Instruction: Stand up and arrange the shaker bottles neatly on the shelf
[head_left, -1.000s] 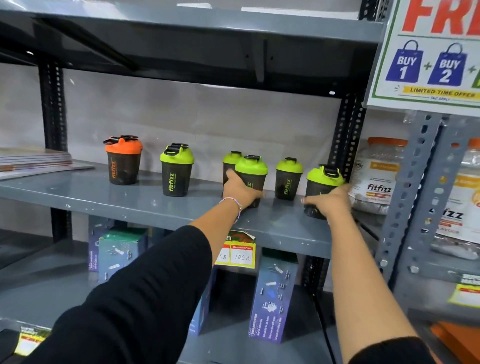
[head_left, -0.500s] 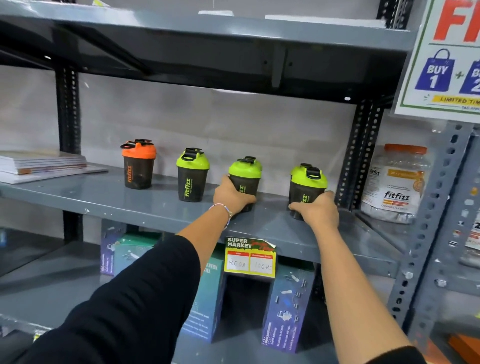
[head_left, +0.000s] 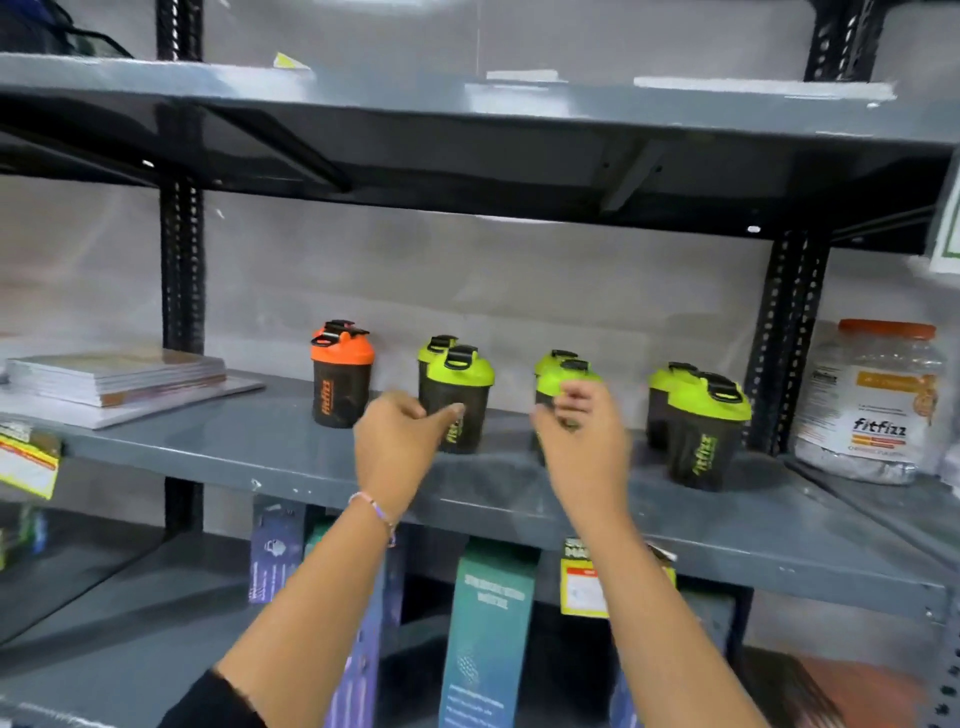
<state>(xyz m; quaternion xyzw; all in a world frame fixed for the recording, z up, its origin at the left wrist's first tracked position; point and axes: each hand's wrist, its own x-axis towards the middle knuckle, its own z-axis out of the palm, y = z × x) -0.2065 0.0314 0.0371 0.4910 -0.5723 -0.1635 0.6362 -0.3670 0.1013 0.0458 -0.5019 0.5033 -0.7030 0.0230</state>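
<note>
Several black shaker bottles stand upright on the grey middle shelf (head_left: 260, 457). One has an orange lid (head_left: 340, 374). To its right stand three front-and-back pairs with green lids: a left pair (head_left: 457, 400), a middle pair (head_left: 563, 366) and a right pair (head_left: 706, 431). My left hand (head_left: 400, 447) hovers just in front of the left pair, fingers loosely curled, one fingertip at the front bottle, holding nothing. My right hand (head_left: 582, 447) is raised in front of the middle pair and hides most of it; its fingers are half curled and blurred, with nothing gripped.
A stack of books (head_left: 114, 379) lies at the shelf's left end. A large clear tub (head_left: 872, 405) stands on the neighbouring shelf to the right, past a black upright (head_left: 784, 338). Another shelf (head_left: 467, 109) hangs overhead. Boxes (head_left: 488, 623) and price tags (head_left: 584, 587) sit below.
Both hands have come off the green-lidded bottles they gripped and pulled back slightly. The view has shifted left and closer, and the green bottles now stand in pairs.
</note>
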